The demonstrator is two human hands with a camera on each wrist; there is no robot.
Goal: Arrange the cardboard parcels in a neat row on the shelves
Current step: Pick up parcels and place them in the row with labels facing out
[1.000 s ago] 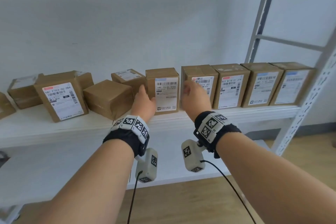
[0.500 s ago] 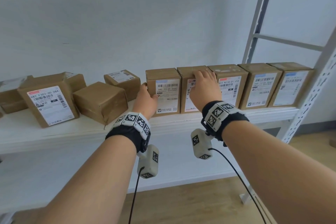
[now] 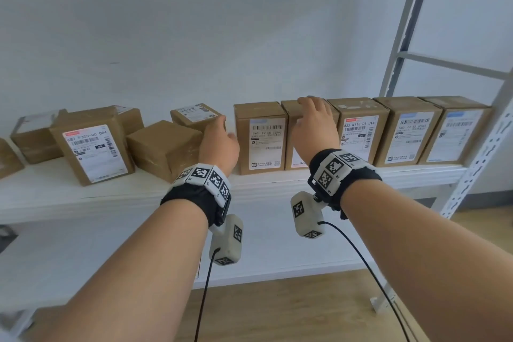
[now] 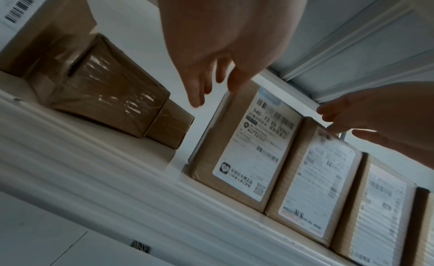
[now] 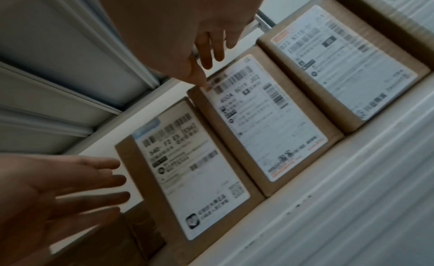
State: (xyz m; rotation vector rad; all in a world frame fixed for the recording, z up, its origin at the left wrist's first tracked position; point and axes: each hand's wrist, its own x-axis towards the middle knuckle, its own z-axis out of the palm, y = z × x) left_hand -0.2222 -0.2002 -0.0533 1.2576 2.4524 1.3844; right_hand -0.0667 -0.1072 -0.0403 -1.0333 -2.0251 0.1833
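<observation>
Several brown cardboard parcels stand upright, labels forward, in a row at the right end of the white shelf point(image 3: 277, 182). The leftmost in the row is the 540 parcel point(image 3: 259, 137) point(image 4: 249, 149) point(image 5: 187, 177). My left hand point(image 3: 222, 133) point(image 4: 211, 88) is beside its left face, fingers straight and holding nothing; whether they touch it I cannot tell. My right hand point(image 3: 311, 108) point(image 5: 211, 58) rests with straight fingers over the top of the second parcel point(image 3: 291, 130) point(image 5: 258, 121), thumb at its front upper edge. The 822 parcel point(image 3: 358, 130) stands just to the right.
Loose parcels lie askew on the left of the shelf: a tilted labelled one point(image 3: 91, 153), a plain taped one point(image 3: 163, 147), a small one behind point(image 3: 194, 116), and more at the far left point(image 3: 36, 136). A perforated post point(image 3: 477, 161) bounds the right end. A lower shelf point(image 3: 111, 253) sits beneath.
My right hand moved from the front of the second parcel up onto its top. My left hand stayed at the 540 parcel's left side, its fingers now straighter.
</observation>
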